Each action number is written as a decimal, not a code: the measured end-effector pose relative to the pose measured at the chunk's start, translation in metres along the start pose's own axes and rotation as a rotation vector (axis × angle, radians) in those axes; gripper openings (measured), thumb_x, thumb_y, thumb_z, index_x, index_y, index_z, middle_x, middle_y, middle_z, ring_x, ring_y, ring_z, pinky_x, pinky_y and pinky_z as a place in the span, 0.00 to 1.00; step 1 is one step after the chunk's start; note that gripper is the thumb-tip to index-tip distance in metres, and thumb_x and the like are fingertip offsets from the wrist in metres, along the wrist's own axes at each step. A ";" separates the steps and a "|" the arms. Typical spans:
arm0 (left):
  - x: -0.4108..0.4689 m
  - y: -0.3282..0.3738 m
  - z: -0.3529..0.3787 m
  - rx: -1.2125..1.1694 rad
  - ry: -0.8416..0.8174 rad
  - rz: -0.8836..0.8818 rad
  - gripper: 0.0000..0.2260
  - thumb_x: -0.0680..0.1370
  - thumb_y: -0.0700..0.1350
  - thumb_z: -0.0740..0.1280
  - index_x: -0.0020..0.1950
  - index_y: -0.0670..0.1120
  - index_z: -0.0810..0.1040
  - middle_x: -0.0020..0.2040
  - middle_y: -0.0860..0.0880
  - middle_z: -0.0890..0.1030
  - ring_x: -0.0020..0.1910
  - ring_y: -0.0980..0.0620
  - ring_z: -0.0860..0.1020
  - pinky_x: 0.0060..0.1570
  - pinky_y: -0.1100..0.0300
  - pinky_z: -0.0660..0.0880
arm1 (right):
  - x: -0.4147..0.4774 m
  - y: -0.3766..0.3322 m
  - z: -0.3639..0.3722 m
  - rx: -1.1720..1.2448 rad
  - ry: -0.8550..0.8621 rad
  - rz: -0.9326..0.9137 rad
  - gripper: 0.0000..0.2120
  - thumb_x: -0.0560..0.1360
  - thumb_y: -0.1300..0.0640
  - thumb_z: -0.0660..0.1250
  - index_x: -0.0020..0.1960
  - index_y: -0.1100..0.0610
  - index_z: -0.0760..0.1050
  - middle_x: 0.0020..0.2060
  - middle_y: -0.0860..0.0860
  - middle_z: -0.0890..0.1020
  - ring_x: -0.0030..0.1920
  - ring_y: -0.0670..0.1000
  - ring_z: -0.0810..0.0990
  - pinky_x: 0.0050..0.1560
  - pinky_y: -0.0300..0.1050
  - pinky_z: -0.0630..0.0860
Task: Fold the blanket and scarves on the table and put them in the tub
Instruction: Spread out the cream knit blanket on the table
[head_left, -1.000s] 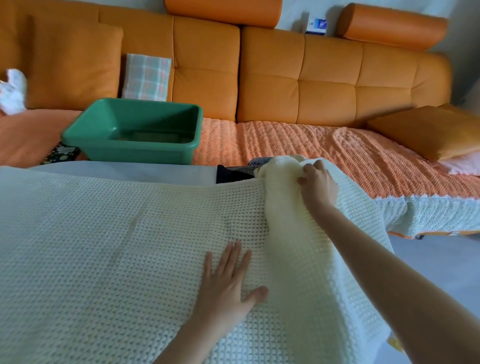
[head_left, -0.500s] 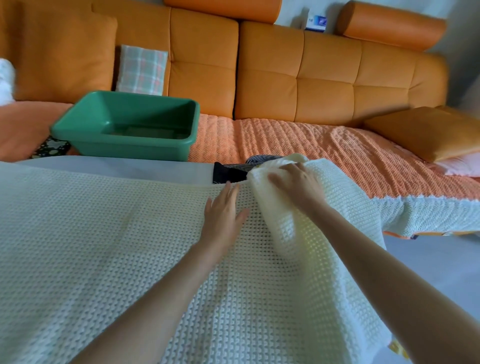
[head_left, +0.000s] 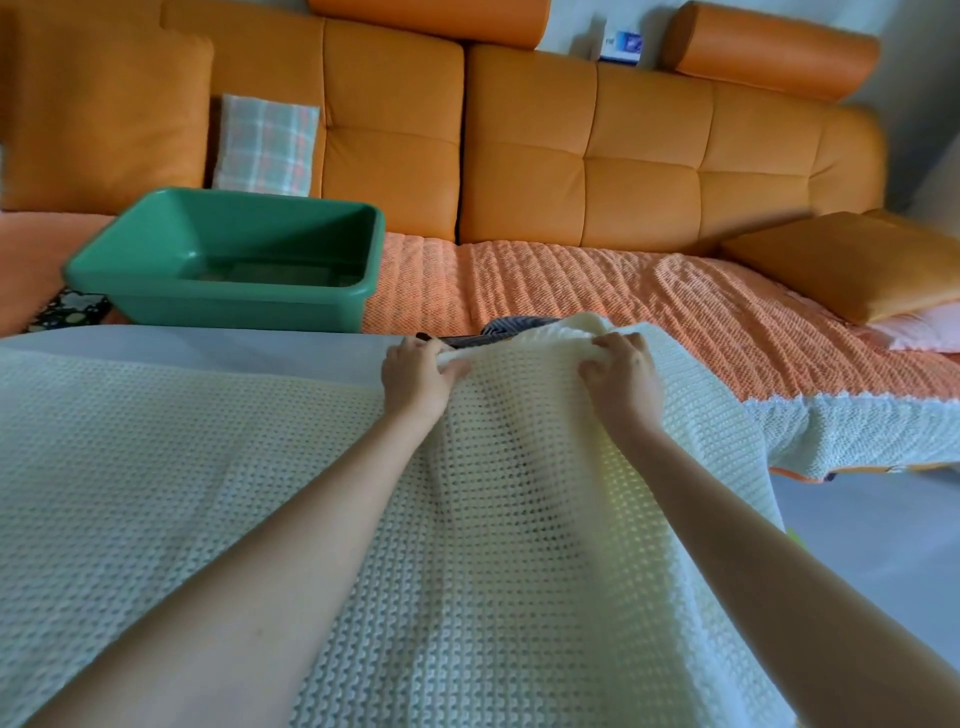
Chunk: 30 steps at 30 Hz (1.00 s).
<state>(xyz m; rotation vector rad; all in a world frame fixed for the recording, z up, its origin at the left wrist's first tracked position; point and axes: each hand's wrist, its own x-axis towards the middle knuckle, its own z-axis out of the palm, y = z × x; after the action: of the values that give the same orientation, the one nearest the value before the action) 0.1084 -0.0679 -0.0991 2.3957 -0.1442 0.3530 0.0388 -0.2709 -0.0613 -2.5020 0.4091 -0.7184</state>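
The cream waffle-knit blanket (head_left: 208, 493) is lying spread over the white table (head_left: 208, 348), covering most of it and hanging off the right edge toward the grey floor (head_left: 857, 519). Its far edge is bunching into a raised fold between the two hands. The left hand (head_left: 415, 376) is gripping that edge at the left end of the fold, fingers curling over the far side and thumb pressing on top. The right hand (head_left: 623, 374) is clutching the knit just to the right, fingers curled tight into the cloth with the knuckles up. Both forearms are reaching across the blanket. Just behind the fold, a dark striped scarf (head_left: 501, 328) is peeking out, mostly hidden by the raised cloth and the hands. Beyond the bare strip of table, to the left, the green rectangular plastic tub (head_left: 234, 312) is sitting on the orange leather sofa (head_left: 623, 156), well apart from the hands; something flat and greyish is lying at its bottom, too dim to identify. An orange textured cover (head_left: 571, 291) is draping the seat. A plaid cushion (head_left: 265, 145) is leaning against the backrest behind the tub, a dark patterned cloth (head_left: 72, 312) is showing at the tub's left, and an orange pillow (head_left: 841, 265) is resting over a pink pillow (head_left: 919, 332) at far right.
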 end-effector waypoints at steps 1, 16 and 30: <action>-0.003 0.002 0.002 0.027 -0.045 0.010 0.16 0.76 0.53 0.66 0.59 0.45 0.77 0.58 0.44 0.75 0.59 0.42 0.71 0.57 0.51 0.68 | -0.002 0.000 0.002 0.005 -0.028 -0.017 0.16 0.74 0.59 0.63 0.62 0.58 0.74 0.57 0.55 0.73 0.55 0.57 0.74 0.50 0.51 0.72; -0.160 0.089 0.022 0.149 -0.591 0.614 0.34 0.71 0.67 0.37 0.76 0.58 0.51 0.78 0.54 0.48 0.76 0.55 0.42 0.72 0.48 0.33 | -0.044 0.168 -0.075 0.329 -0.255 0.704 0.30 0.76 0.42 0.62 0.69 0.63 0.67 0.66 0.61 0.72 0.65 0.59 0.72 0.67 0.54 0.67; -0.148 0.108 -0.039 -0.869 -0.469 -0.099 0.28 0.76 0.59 0.51 0.74 0.48 0.60 0.73 0.54 0.63 0.71 0.57 0.63 0.72 0.57 0.58 | -0.070 0.001 -0.121 0.162 -0.224 0.046 0.08 0.76 0.55 0.66 0.51 0.56 0.81 0.42 0.54 0.79 0.41 0.53 0.77 0.41 0.45 0.72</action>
<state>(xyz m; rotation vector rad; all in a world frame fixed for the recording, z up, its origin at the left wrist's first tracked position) -0.0628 -0.1220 -0.0461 1.5681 -0.3152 -0.2863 -0.0859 -0.2895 -0.0015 -2.3779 0.3126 -0.4287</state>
